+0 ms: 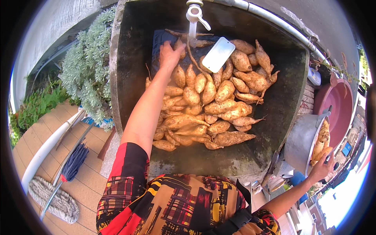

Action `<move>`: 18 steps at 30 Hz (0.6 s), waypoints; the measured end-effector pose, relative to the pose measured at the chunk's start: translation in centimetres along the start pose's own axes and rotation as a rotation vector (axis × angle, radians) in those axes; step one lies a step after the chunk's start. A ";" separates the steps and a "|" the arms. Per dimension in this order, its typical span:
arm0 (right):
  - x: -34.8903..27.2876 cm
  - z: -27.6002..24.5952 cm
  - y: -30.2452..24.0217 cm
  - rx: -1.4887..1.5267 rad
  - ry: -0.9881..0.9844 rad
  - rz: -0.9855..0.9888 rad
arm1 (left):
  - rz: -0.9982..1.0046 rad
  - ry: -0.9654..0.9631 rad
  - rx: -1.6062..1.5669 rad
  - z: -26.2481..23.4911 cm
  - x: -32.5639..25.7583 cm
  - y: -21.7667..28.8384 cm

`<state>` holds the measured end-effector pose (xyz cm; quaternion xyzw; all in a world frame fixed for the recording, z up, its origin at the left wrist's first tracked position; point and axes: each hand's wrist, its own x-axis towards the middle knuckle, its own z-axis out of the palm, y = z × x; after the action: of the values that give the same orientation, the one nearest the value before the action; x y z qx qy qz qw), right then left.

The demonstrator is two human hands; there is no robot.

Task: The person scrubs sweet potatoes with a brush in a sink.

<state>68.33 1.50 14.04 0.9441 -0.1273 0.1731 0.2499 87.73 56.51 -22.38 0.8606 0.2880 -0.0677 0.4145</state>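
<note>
Many soil-coated tubers point(209, 92), shaped like sweet potatoes, lie heaped in a dark stone sink point(291, 84); muddy water covers the lower left ones. My left hand point(171, 55) reaches to the upper left of the heap, with its fingers closed round a tuber point(180, 49). Beside it, water runs from a white tap point(194, 15). A flat white rounded rectangle point(218, 55) with a small hole rests on the tubers. My right hand point(322, 167), far right, is at the rim of a metal pot point(299, 139) holding paler tubers point(322, 137). Something small and dark shows at its fingers; its grip is unclear.
Behind the pot stands a pink basin point(338, 105), with a white bottle point(314, 76) near it. A white pipe point(270, 16) runs along the sink's far edge. To the left are a silvery bush point(89, 62), a blue mop point(75, 162) and a grey mop point(53, 197).
</note>
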 end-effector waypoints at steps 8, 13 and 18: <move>1.6 4.7 -37.6 0.890 -0.138 -0.601 | -0.266 -0.366 -0.724 -1.6 2.0 -2.6; 3.9 12.3 -47.5 0.580 -0.105 -1.231 | -0.461 -0.685 -1.487 -2.3 0.3 0.0; 6.3 9.8 -49.3 0.656 -0.375 -1.113 | -0.382 -0.706 -1.739 -0.3 0.5 -0.2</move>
<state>92.79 36.99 -12.61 0.9100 0.3965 -0.1186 -0.0241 87.99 57.01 -22.47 0.1203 0.2317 -0.1521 0.9533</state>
